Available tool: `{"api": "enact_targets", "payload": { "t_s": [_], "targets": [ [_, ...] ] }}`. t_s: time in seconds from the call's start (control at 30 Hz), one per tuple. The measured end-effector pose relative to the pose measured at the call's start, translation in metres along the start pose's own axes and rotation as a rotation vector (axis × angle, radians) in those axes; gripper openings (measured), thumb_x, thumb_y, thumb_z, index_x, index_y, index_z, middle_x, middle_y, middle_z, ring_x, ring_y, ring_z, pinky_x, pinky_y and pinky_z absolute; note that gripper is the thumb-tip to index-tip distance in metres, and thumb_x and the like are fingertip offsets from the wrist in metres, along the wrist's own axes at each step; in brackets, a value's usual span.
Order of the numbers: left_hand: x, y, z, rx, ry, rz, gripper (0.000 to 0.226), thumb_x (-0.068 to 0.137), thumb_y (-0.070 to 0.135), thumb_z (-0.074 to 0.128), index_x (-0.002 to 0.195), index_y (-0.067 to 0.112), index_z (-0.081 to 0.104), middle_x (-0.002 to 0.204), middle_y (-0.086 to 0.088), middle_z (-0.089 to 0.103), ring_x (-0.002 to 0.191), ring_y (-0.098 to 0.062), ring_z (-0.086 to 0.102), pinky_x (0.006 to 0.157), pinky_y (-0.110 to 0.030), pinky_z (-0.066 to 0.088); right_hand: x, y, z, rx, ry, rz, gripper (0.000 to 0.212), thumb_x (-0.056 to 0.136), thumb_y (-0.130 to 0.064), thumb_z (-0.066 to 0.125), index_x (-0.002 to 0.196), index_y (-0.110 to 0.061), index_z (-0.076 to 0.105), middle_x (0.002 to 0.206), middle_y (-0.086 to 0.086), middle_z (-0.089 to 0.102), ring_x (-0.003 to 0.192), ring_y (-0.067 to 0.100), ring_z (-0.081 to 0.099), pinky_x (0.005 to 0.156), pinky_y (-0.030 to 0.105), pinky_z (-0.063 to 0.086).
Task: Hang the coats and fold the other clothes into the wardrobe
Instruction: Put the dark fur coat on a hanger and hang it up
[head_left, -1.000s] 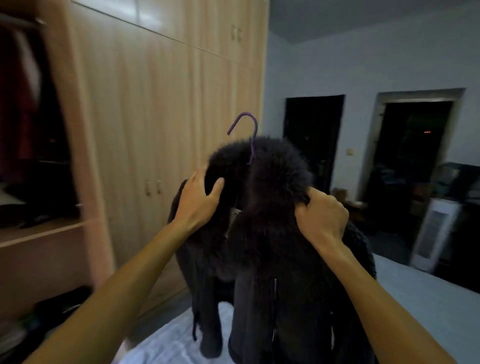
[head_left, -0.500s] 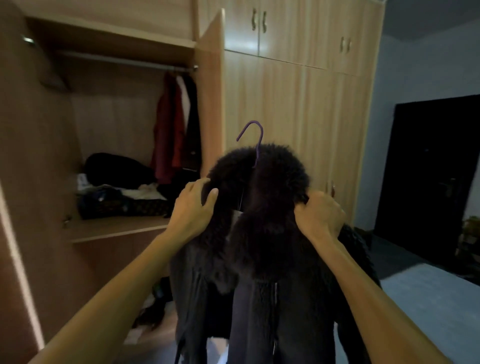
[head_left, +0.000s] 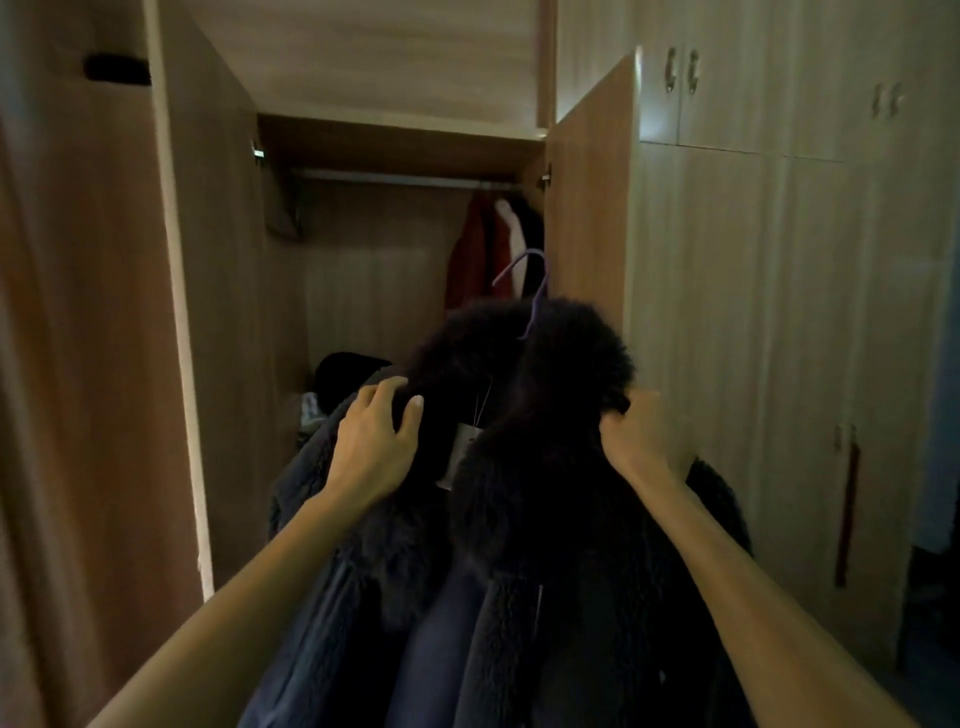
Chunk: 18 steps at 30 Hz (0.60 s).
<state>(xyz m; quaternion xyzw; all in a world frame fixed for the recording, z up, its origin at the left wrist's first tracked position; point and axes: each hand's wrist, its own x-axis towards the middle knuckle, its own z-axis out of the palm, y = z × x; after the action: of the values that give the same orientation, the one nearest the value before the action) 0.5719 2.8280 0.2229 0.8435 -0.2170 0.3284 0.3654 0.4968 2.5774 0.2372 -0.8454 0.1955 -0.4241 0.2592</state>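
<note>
- Gripping the collar from both sides, the left hand (head_left: 371, 441) has its fingers curled over the furry left shoulder, and the right hand (head_left: 641, 441) is clenched round the right shoulder.
- Between them hangs the dark coat (head_left: 519, 545), held up in the air in front of the open wardrobe (head_left: 218, 312) and not yet inside it. A pale tag (head_left: 457, 452) dangles at the neck.
- The purple hanger (head_left: 524, 280) pokes out of the collar, its hook free and well below the rail (head_left: 405, 179).
- To do this step well, I would lift the coat high enough that the hook clears the rail, then lower it on squarely.
- One hand would probably serve better on the hanger's neck, since steering by the shoulders alone lets the hook twist.
- The bare stretch of rail to the left looks the easiest target. A red garment (head_left: 467, 260) and others crowd the right end.
- The open door (head_left: 587, 208) stands just beside the right shoulder, so the bulky fur may brush it.
- Dark clothes (head_left: 348, 369) lie on the shelf below, and the coat's hem may drag over them.
</note>
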Motion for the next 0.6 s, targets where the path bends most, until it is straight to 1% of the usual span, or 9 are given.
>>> {"api": "enact_targets", "payload": {
  "t_s": [0.07,0.17,0.27,0.33,0.4,0.5,0.6],
  "targets": [
    [0.022,-0.021,0.005,0.031,0.042,-0.001,0.047,0.098,0.043,0.039,0.137,0.018,0.042,0.137,-0.007,0.045,0.118,-0.026,0.05,0.093,-0.038,0.044,0.021,-0.011,0.026,0.061,-0.011,-0.012,0.013,0.083,-0.022,0.052,0.081,-0.015,0.063,0.066,0.004,0.06,0.059,0.027,0.059,0.055,0.039,0.054],
    [0.06,-0.048,0.025,0.065,0.08,-0.004,0.047,0.098,0.042,0.039,0.137,0.016,0.041,0.137,-0.008,0.044,0.118,-0.027,0.05,0.091,-0.035,0.043,0.055,-0.021,0.062,0.067,0.018,-0.033,0.013,0.086,-0.021,0.053,0.077,-0.015,0.06,0.065,0.004,0.06,0.058,0.027,0.058,0.058,0.038,0.054],
    [0.102,-0.072,0.056,0.082,0.083,-0.011,0.05,0.098,0.043,0.038,0.141,0.017,0.035,0.143,-0.008,0.037,0.121,-0.028,0.047,0.093,-0.035,0.041,0.102,-0.02,0.101,0.082,0.025,-0.037,0.011,0.088,-0.02,0.053,0.078,-0.022,0.055,0.065,0.0,0.054,0.058,0.023,0.049,0.059,0.03,0.042],
    [0.134,-0.085,0.075,0.084,0.12,-0.003,0.05,0.098,0.043,0.039,0.141,0.019,0.033,0.143,-0.008,0.036,0.119,-0.028,0.048,0.09,-0.033,0.041,0.14,-0.019,0.128,0.114,0.029,-0.052,0.012,0.089,-0.021,0.053,0.078,-0.022,0.057,0.062,-0.002,0.052,0.054,0.02,0.046,0.057,0.029,0.038],
    [0.17,-0.093,0.09,0.092,0.154,0.007,0.048,0.098,0.042,0.039,0.14,0.02,0.034,0.141,-0.008,0.038,0.118,-0.028,0.049,0.088,-0.032,0.04,0.18,-0.023,0.152,0.154,0.021,-0.076,0.014,0.089,-0.022,0.053,0.077,-0.019,0.06,0.064,0.0,0.055,0.056,0.021,0.05,0.056,0.03,0.04],
    [0.229,-0.099,0.108,0.111,0.181,0.027,0.046,0.098,0.041,0.04,0.138,0.02,0.036,0.138,-0.009,0.04,0.115,-0.028,0.049,0.087,-0.032,0.039,0.239,-0.038,0.182,0.174,0.022,-0.097,0.014,0.089,-0.023,0.053,0.076,-0.022,0.06,0.067,0.001,0.058,0.061,0.024,0.054,0.058,0.032,0.044],
    [0.287,-0.107,0.123,0.127,0.209,0.069,0.044,0.098,0.04,0.041,0.137,0.019,0.038,0.135,-0.009,0.042,0.115,-0.027,0.05,0.087,-0.031,0.039,0.293,-0.057,0.209,0.185,0.058,-0.121,0.011,0.089,-0.024,0.053,0.085,-0.02,0.063,0.077,0.005,0.062,0.07,0.027,0.056,0.066,0.036,0.05]
  ]
}}
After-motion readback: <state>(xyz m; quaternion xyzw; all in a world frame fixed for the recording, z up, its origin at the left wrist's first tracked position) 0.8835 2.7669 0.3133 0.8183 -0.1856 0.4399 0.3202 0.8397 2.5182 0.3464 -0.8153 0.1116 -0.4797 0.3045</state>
